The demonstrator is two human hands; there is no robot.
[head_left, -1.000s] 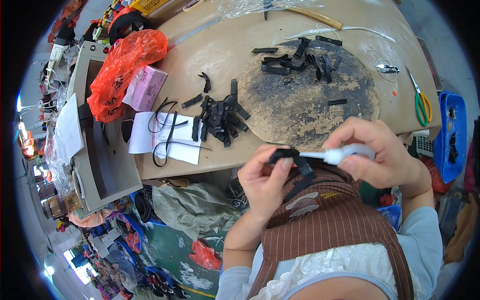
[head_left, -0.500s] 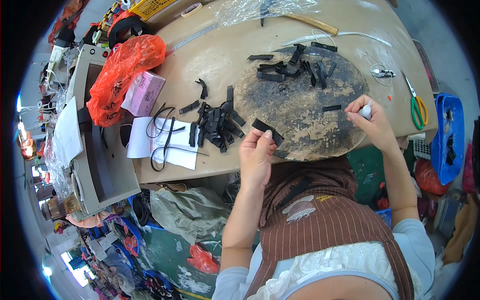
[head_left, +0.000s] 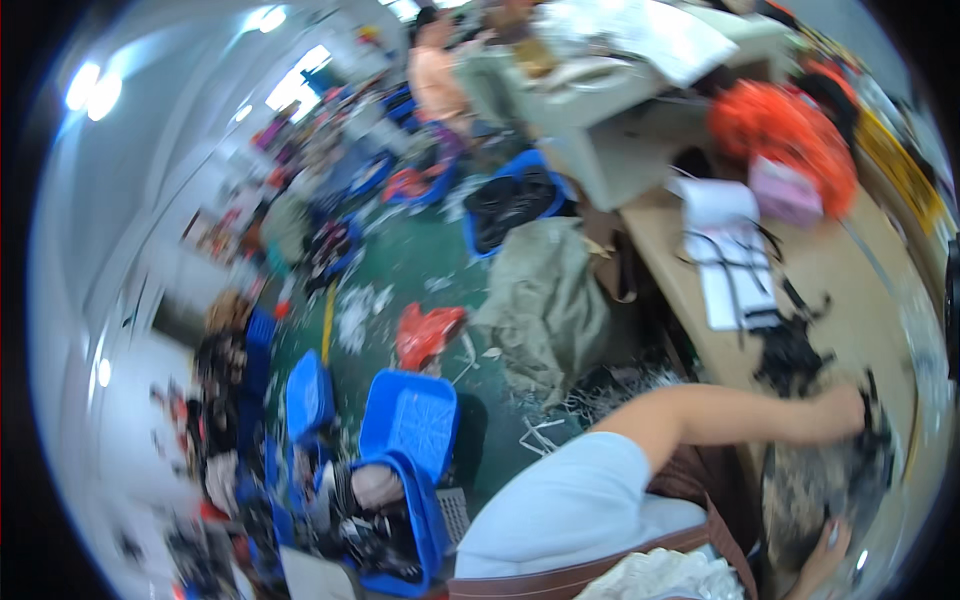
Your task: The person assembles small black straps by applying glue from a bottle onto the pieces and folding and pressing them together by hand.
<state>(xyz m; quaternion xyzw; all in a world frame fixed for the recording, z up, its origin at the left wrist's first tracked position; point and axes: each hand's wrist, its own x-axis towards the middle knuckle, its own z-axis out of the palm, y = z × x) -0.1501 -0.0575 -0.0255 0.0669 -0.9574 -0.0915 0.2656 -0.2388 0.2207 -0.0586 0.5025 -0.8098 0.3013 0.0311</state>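
Observation:
My left hand reaches across to the black strips on the far part of the round worn board. Its fingers are smeared by motion and partly hidden, so what they touch or hold is unclear. Low at the right, my right hand is at the near side of the board, its fingers closed around a small white bottle, which shows only as a blurred pale shape. Beside the board on the table lies a heap of short black strips.
White papers with black cords, a pink tissue box and a red plastic bag lie along the table. Left of it are a grey-green sack, blue crates and a red bag on the green floor. Another person is beyond.
The view has swung far to the left, moving the table to the right edge. My left hand has gone from the board's near edge to the strips on its far part; its black strip is no longer discernible.

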